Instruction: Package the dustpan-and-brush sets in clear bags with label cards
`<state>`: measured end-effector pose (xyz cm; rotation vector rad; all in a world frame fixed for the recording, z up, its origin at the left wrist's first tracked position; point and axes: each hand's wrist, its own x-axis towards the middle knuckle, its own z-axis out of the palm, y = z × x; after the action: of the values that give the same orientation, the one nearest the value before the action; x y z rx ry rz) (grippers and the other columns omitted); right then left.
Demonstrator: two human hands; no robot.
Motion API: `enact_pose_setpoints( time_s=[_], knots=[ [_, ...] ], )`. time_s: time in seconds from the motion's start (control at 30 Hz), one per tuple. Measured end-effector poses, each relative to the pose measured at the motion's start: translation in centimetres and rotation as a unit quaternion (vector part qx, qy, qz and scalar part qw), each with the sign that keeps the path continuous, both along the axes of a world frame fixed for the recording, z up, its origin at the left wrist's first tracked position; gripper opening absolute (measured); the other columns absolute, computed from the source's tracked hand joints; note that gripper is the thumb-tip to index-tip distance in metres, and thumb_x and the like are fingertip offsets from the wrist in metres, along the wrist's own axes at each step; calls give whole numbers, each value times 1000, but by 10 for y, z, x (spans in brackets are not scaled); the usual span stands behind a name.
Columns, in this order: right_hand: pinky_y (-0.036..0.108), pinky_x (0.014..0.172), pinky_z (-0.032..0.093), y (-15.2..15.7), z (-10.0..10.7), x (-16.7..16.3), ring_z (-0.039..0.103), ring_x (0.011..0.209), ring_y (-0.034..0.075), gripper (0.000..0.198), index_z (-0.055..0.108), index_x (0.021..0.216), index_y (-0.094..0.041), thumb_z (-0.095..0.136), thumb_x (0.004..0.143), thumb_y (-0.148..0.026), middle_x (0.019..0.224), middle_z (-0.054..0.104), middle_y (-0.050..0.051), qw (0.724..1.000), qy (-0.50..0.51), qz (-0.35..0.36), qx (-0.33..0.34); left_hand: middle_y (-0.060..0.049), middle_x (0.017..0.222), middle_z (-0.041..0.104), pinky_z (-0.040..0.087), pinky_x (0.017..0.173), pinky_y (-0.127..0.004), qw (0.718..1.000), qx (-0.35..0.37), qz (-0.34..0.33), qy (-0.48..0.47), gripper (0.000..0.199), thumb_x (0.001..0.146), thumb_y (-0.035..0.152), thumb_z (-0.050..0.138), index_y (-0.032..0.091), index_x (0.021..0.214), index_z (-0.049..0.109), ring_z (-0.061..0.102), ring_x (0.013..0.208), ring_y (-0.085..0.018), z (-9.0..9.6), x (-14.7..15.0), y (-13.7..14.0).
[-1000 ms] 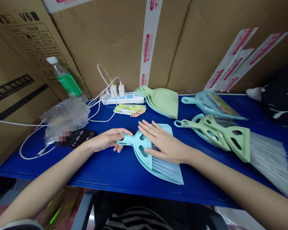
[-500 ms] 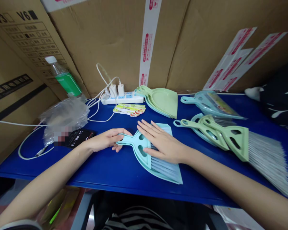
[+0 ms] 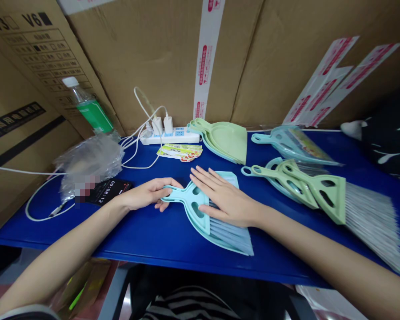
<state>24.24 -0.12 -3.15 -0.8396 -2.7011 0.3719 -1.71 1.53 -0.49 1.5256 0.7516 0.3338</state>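
A light-blue hand brush (image 3: pixel 204 221) lies inside a light-blue dustpan (image 3: pixel 232 178) on the blue table, their handles stacked and pointing left. My left hand (image 3: pixel 150 194) is closed around the ends of both handles, thumb on top. Flat across the brush lies my right hand (image 3: pixel 225 199), its fingers stretched out and covering part of the brush head and grey bristles. To the right are loose green brushes (image 3: pixel 335 195) with pale bristles, overlapping a blue one. Nested green and blue dustpans (image 3: pixel 230 138) rest behind my hands.
A bagged blue dustpan set (image 3: pixel 291 144) lies at the back right. Paper labels (image 3: pixel 180 152) sit before a white power strip (image 3: pixel 171 137) with cables. At left are a phone (image 3: pixel 108 192), clear plastic bags (image 3: pixel 90 162) and a bottle (image 3: pixel 93 113). Cardboard (image 3: pixel 153 58) walls the back.
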Motion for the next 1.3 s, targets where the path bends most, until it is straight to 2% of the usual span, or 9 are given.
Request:
enact_pose_setpoints(
  time_s=[0.17,0.57,0.93,1.13,1.3],
  knots=[
    [53,120,15,0,0,0,5,147,24,72,20,154,-9,30,99,-54,159,19,17,1000,2,0,-2,5,56,55,25,42,-19,1000,6,3,6,40,92,48,55,13,112,52,43,46,-8,0,0,0],
    [50,120,11,-1,4,-3,4,147,25,77,25,151,0,26,99,-57,158,16,20,1000,-24,-4,-9,6,55,54,26,42,-19,1000,15,3,10,35,92,45,55,14,108,52,43,44,-8,0,1,-1],
    [55,119,13,0,5,1,0,147,26,75,17,155,-11,29,98,-58,160,14,17,999,-12,9,-29,6,55,53,28,42,-19,1000,20,-2,9,35,93,45,53,14,110,51,42,45,-8,2,1,-2],
    [55,118,13,1,8,8,-3,146,26,74,21,154,-12,32,97,-58,160,11,18,999,-25,25,-39,6,56,54,30,44,-20,1000,19,1,16,38,93,47,53,14,111,51,42,46,-8,2,1,-2],
    [55,118,16,2,6,10,-3,146,27,73,23,154,-13,33,97,-59,160,10,18,999,-36,20,-22,7,56,53,30,44,-20,1000,23,2,22,37,93,47,53,14,110,51,43,46,-9,3,2,-2]
  ],
)
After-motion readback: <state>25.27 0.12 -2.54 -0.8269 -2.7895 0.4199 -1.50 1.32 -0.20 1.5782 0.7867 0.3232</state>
